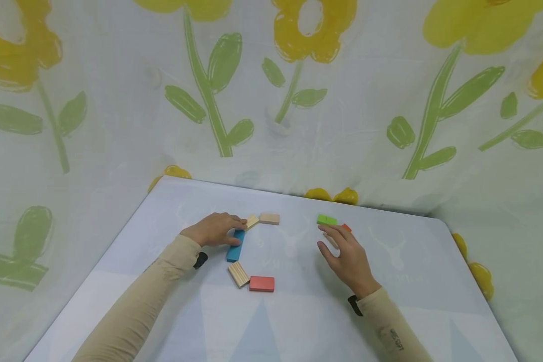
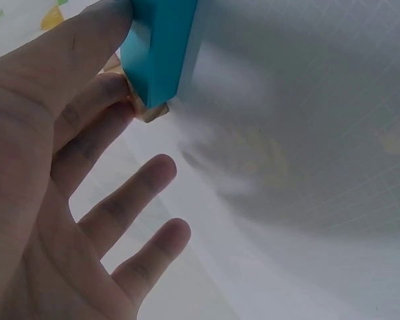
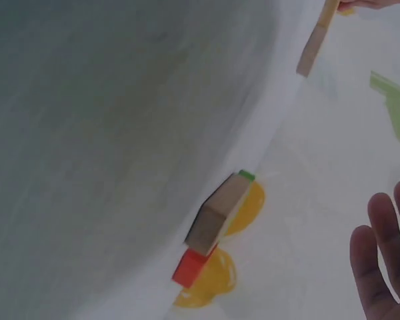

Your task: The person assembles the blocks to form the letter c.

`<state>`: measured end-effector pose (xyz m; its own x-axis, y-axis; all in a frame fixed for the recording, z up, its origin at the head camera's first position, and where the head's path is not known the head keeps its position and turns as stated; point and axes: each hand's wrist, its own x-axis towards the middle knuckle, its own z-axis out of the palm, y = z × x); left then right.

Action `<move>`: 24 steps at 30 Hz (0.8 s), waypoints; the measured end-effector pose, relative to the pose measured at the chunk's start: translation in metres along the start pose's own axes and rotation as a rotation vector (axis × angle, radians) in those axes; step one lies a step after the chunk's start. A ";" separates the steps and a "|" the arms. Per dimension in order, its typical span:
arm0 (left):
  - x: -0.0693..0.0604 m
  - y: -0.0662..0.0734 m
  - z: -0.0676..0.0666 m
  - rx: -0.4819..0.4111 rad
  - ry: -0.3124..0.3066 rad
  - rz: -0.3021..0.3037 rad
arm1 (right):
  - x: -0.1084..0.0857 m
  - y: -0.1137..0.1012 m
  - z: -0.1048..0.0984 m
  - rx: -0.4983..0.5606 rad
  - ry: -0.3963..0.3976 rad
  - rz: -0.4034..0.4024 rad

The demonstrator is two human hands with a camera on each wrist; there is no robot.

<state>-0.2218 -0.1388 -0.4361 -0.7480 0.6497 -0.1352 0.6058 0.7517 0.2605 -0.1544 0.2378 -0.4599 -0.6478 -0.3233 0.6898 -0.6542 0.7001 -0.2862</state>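
In the head view, my left hand (image 1: 214, 229) rests at a blue block (image 1: 236, 246). Its thumb touches the blue block, and its forefinger reaches a light wooden block (image 1: 252, 221) at the far end. The left wrist view shows the thumb against the blue block (image 2: 161, 50), two fingertips by the wooden block (image 2: 157, 113) behind it, and the other fingers spread. My right hand (image 1: 347, 259) is held over the table with loose fingers, holding nothing. Near it lie a green block (image 1: 327, 219), a red block (image 1: 346, 228) and a wooden block (image 3: 217, 217), partly hidden in the head view.
Another wooden block (image 1: 269, 218) lies right of the left hand. Closer to me are a striped wooden block (image 1: 238, 274) and a red block (image 1: 262, 283), side by side. The white table (image 1: 307, 322) ends at a flower-printed cloth wall (image 1: 344, 125).
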 end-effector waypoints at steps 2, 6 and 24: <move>0.001 0.000 0.000 0.005 0.001 0.004 | -0.003 0.005 -0.003 -0.028 -0.021 0.024; 0.001 0.000 0.000 0.002 -0.002 0.007 | -0.004 0.015 -0.008 -0.064 -0.063 0.070; 0.002 -0.001 -0.001 0.018 -0.015 -0.011 | -0.010 0.039 -0.008 -0.113 -0.327 0.255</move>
<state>-0.2240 -0.1379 -0.4360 -0.7507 0.6428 -0.1525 0.6022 0.7608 0.2420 -0.1703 0.2740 -0.4727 -0.8850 -0.3026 0.3538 -0.4217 0.8431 -0.3337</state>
